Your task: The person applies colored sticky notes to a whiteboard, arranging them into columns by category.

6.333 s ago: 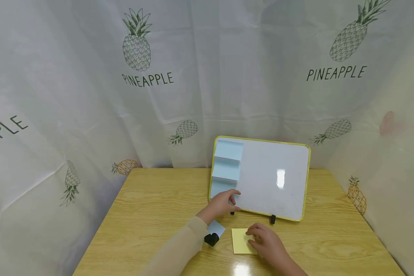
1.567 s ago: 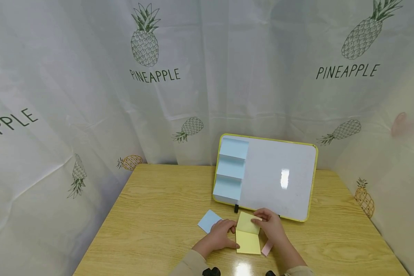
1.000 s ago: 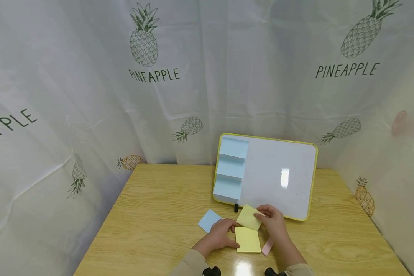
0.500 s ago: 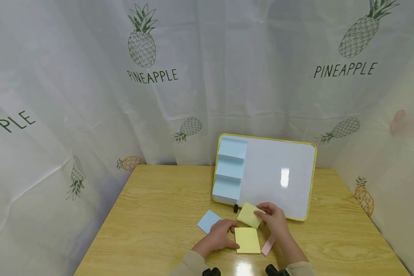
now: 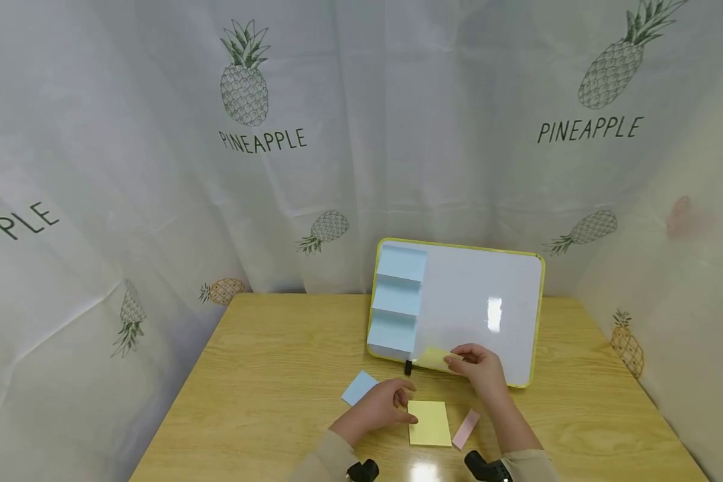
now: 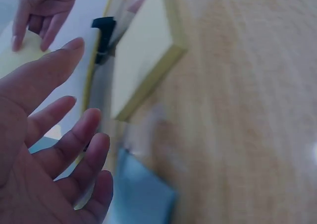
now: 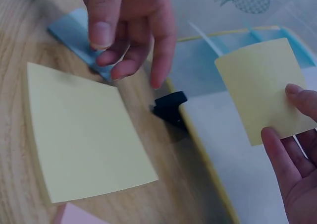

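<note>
My right hand (image 5: 483, 369) pinches a single yellow sticky note (image 5: 432, 358) by its right edge, over the lower left of the whiteboard (image 5: 466, 301). In the right wrist view the note (image 7: 260, 87) is held flat between thumb and fingers. My left hand (image 5: 376, 407) is beside the left edge of the yellow sticky note pad (image 5: 430, 424), holding nothing. The left wrist view has its thumb and fingers (image 6: 85, 128) spread apart, with the thick pad (image 6: 143, 55) beyond them. Three blue sticky notes (image 5: 400, 294) run down the board's left side, their lower edges lifting.
A blue pad (image 5: 359, 387) lies left of the yellow pad, partly behind my left hand. To the yellow pad's right is a pink strip-shaped pad (image 5: 466, 429). Black feet (image 5: 408, 367) support the tilted whiteboard on the wooden table (image 5: 277, 375). A pineapple-print curtain (image 5: 313, 134) hangs behind.
My right hand peeled the yellow note off its pad and carried it up to the whiteboard's lower edge. My left hand was at the pad and has now let go, its fingers lifted.
</note>
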Tool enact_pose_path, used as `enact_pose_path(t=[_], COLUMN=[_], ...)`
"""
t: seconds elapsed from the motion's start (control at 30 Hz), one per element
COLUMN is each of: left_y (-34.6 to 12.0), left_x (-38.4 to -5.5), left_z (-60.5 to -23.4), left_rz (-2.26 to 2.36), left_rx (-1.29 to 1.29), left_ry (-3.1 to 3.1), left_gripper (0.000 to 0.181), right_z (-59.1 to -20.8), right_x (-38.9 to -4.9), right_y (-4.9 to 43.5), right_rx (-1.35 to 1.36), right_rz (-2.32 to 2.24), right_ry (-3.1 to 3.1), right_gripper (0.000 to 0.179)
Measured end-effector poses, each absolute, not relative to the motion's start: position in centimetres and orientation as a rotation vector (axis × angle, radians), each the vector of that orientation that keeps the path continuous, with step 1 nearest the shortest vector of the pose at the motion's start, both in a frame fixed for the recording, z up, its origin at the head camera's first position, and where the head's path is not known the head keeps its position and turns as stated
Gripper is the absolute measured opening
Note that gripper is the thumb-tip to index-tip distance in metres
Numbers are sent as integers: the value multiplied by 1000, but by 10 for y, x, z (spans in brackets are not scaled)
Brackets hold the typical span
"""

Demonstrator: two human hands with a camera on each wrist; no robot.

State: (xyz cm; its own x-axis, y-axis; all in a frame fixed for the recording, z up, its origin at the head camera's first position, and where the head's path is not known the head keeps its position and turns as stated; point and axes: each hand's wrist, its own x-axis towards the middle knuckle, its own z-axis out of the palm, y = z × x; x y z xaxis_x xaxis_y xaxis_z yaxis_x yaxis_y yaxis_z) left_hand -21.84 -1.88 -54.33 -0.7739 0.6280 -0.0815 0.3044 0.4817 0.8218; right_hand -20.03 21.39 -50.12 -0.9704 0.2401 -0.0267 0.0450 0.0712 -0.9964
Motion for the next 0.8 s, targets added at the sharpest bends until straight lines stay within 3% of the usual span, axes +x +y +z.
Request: enact_pose_path(t=[0.8], left_y=[12], left_x=[-276], left_z=[-432], left_rz=[1266], left_rx=[899], left_ry=[2561], left_gripper=[30], right_z=[-454], right_x=[-232], right_y=[239], right_rx=[-45], right_rz=[1928], right_ry=[-2037], right_gripper=[34])
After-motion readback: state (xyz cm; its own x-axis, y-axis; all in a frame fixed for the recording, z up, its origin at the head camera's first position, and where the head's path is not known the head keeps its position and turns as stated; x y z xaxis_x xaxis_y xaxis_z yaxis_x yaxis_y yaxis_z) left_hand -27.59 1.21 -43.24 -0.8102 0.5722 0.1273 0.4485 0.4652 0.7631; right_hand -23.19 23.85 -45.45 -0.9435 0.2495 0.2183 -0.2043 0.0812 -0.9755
